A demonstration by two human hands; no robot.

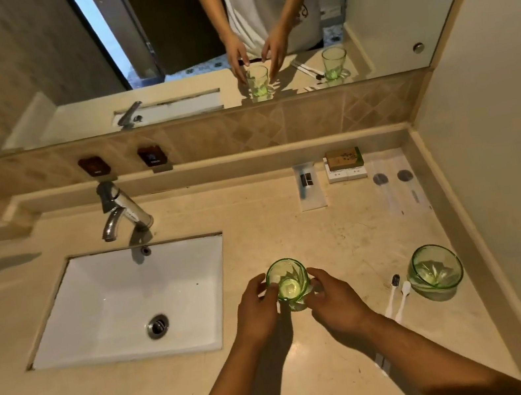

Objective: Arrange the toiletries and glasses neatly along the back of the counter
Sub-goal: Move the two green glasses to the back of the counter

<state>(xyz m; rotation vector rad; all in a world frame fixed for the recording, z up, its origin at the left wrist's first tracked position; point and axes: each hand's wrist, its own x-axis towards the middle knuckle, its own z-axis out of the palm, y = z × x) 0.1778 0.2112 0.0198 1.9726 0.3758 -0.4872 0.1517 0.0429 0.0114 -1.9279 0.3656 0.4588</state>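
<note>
A green glass (287, 283) stands upright on the beige counter (347, 244), just right of the sink. My left hand (258, 309) and my right hand (335, 302) wrap its two sides. A second green glass (435, 271) stands at the right near the wall, with two white toothbrushes (397, 295) lying beside it. Along the back right lie a clear sachet (310, 185), a small stack of boxes (345, 165) and two clear wrapped packets (396, 184).
A white sink (98, 313) with a chrome tap (121, 208) fills the counter's left half. A raised ledge (212, 167) and a mirror (189, 35) run along the back. A wall closes the right side. Two dark holders (122, 160) hang on the tiles.
</note>
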